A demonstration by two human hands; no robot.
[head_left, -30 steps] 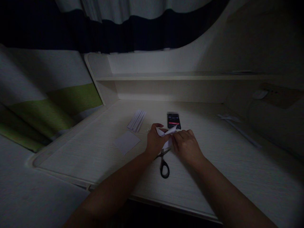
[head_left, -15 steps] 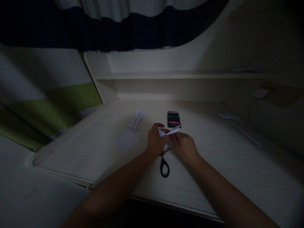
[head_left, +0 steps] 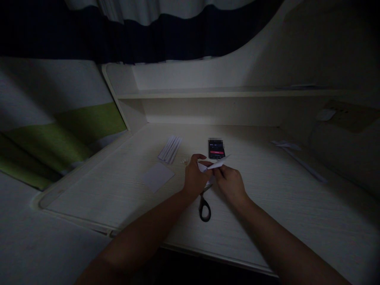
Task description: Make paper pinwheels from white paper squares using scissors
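Observation:
Between my hands is a folded piece of white paper [head_left: 219, 162], its pointed flap sticking up to the right. My left hand [head_left: 195, 174] grips its left side, fingers curled round it. My right hand [head_left: 230, 180] pinches it from the right, with the fingertips partly hidden. Just below them on the desk lies a pair of scissors [head_left: 204, 209] with black handles, the blades pointing up toward the paper and partly covered. To the left is a flat square sheet of paper [head_left: 158, 177], and beyond it several pleated paper strips [head_left: 170, 149] lie side by side.
A phone [head_left: 216, 149] with a lit screen lies behind my hands. Small white bits [head_left: 184, 161] sit left of my left hand. Papers [head_left: 297, 158] lie at the desk's right side. A shelf [head_left: 208, 94] runs along the back, and a curtain [head_left: 65, 107] hangs at the left.
The paper's flap has tilted slightly up and right. My right hand has shifted a little; both hands keep hold of the paper. The view has moved slightly.

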